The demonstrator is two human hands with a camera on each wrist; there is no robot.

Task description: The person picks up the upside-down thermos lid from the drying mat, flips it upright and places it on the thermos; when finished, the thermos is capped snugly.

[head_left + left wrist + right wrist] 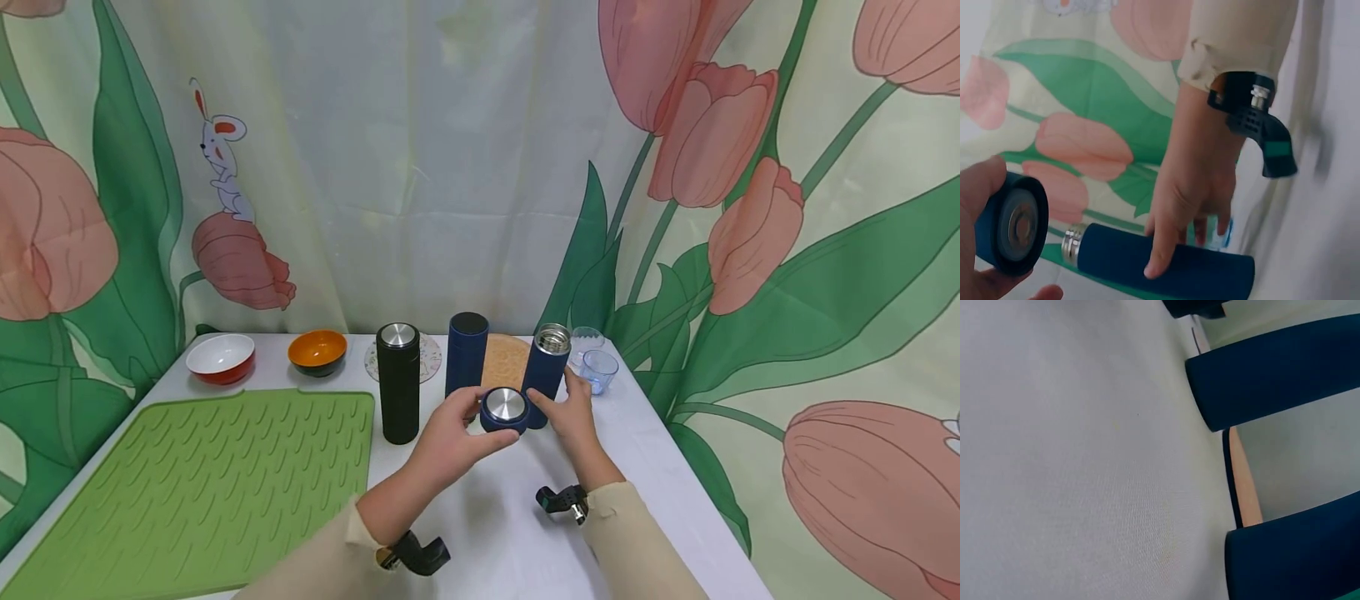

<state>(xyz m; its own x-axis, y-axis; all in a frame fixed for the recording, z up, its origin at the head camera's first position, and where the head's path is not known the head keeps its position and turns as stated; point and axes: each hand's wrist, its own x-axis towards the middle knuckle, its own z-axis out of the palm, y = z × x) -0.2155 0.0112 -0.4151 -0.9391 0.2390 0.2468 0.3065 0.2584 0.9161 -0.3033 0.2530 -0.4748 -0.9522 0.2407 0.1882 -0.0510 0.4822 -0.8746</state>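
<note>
I see left hand [450,442] gripping the blue lid [504,410], steel top up, clear of the table | right hand [573,417] fingers pressing the open blue flask [546,373], steadying it upright on the white table [660,467].

A dark-blue lid [504,410], steel face up, sits just before its upright open flask [546,372].

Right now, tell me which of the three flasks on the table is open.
The blue flask on the right, touched by the right hand: its steel mouth is bare. The black flask and middle blue flask are capped.
</note>
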